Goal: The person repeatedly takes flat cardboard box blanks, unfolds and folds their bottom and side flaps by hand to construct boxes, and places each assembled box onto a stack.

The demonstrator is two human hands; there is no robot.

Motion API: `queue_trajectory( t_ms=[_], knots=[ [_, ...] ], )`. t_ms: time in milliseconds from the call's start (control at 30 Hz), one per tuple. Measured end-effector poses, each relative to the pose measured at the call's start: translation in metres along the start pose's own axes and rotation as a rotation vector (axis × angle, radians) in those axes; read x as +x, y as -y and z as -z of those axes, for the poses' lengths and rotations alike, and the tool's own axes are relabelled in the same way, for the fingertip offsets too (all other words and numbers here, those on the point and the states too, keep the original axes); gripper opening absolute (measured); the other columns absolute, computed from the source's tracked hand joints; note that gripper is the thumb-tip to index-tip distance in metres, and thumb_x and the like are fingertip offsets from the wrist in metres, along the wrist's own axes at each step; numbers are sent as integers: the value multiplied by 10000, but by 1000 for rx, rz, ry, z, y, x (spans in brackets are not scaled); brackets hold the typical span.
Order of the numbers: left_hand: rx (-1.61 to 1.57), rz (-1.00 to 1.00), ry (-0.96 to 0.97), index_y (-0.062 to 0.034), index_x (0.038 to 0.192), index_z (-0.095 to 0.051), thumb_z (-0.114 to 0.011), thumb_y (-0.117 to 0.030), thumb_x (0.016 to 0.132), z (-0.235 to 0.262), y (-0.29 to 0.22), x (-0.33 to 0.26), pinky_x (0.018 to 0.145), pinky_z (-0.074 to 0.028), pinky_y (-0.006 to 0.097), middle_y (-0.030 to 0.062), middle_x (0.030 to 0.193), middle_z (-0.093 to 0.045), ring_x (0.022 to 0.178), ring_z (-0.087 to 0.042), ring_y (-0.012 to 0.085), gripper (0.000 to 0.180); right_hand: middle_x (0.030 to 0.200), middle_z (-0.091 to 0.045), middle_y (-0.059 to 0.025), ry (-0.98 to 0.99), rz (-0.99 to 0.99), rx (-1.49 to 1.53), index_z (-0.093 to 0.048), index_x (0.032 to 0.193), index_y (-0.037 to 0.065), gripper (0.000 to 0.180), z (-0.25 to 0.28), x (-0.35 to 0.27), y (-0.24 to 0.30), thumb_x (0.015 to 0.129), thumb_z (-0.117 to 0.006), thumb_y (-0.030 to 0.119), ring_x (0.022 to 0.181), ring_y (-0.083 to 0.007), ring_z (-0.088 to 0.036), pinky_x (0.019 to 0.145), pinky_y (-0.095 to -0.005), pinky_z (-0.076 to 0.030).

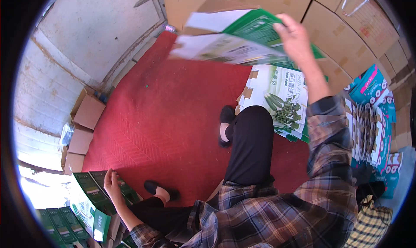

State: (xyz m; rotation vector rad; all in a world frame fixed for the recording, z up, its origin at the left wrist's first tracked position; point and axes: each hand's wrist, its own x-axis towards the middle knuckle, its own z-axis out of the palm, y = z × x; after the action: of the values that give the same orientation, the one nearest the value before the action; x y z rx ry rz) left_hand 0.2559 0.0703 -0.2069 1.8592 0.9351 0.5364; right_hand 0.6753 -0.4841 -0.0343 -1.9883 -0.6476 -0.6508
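Plaid flannel sleeves (pixel 329 191) closest to the lens, right hand (pixel 294 35) way up top pinching a flattened green-and-white printed carton blank (pixel 234 38), lifted clear of the stack of matching flat cartons (pixel 281 103) on the red woven mat (pixel 160 113), probably to get room for opening it. Left hand (pixel 112 185) low at the other side, fingers resting on the folded green cartons (pixel 89 200) standing in a row, seemingly steadying them; hands well apart.

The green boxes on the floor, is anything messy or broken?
Nothing looks broken. The flat green-and-white cartons lie fanned out unevenly on the red carpet, not squared up. The right hand lifts one carton; the left hand rests on the folded green boxes.
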Motion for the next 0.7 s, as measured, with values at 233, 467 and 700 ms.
queue_trajectory(
  t_ms=[233, 467, 700],
  knots=[
    [-449, 24, -49, -120, 1434, -383, -447, -482, 982, 11, 11, 1, 908, -396, 423, 106, 1360, -488, 1232, -466, 236, 582, 948, -636, -6, 166, -341, 882, -594, 1087, 26, 174, -114, -44, 34, 943, -541, 107, 870, -82, -560, 811, -262, -449],
    [-952, 1, -20, -91, 1445, -317, -413, -525, 974, 17, 18, -5, 1105, -217, 524, 100, 1441, -417, 1362, -323, 274, 647, 981, -640, -20, 436, -504, 1224, -593, 1045, 36, 141, -222, -106, 30, 934, -528, 94, 906, -105, -586, 842, -273, -447],
    [-1029, 80, 60, -68, 1305, -480, -540, -318, 971, -5, 20, -28, 1059, -342, 450, 64, 1317, -536, 1219, -491, 224, 422, 1056, -623, -76, 371, -601, 719, -549, 1164, 5, 272, -255, -147, 5, 906, -465, 27, 1010, -169, -579, 900, -295, -429]
  ],
)
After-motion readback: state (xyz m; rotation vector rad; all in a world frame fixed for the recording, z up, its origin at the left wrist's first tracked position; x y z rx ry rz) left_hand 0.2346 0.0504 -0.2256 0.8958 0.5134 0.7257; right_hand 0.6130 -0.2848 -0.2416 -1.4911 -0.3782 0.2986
